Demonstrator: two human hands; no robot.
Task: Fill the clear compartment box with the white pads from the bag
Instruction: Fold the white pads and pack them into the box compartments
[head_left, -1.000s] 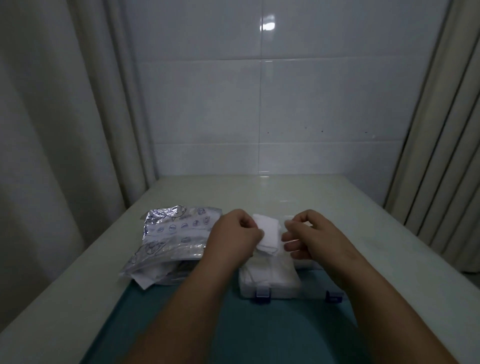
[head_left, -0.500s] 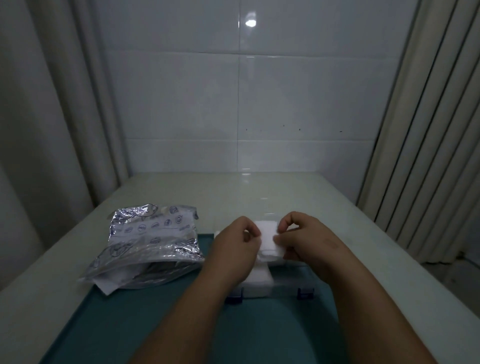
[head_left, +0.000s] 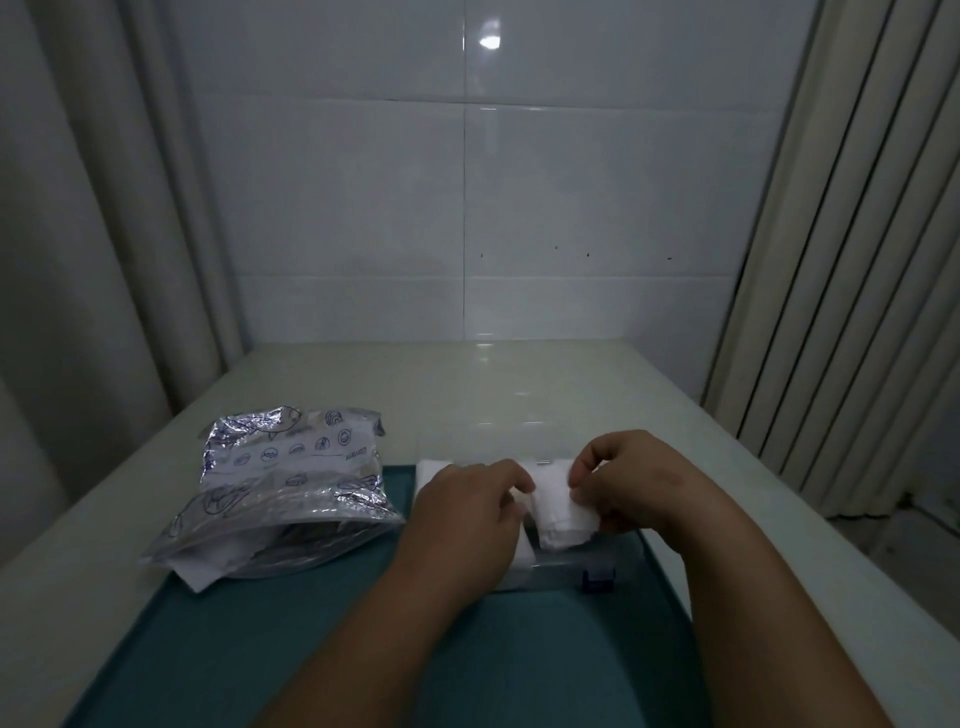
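Pinching soft white square pad (head_left: 558, 514), left hand (head_left: 467, 514) and right hand (head_left: 639, 493) at opposite edges; pad lower than before, sagging into clear plastic compartment box (head_left: 561, 570) at teal mat's (head_left: 311, 649) far edge.

The clear compartment box (head_left: 563, 570) lies flat on the teal mat (head_left: 311, 649), its long side toward the person. A dark blue latch (head_left: 597, 578) sits on its near wall, and the hands hide most of it. Packed pads (head_left: 431, 470) show white in its left part. One white pad (head_left: 558, 512), soft and a little crumpled, hangs over the middle of the box, pinched at its left edge by the left hand (head_left: 467, 519) and at its upper right edge by the right hand (head_left: 639, 483). The bag (head_left: 291, 483), crinkled silver foil with a printed clear face, lies on its side just left of the box, with white showing at its near end.
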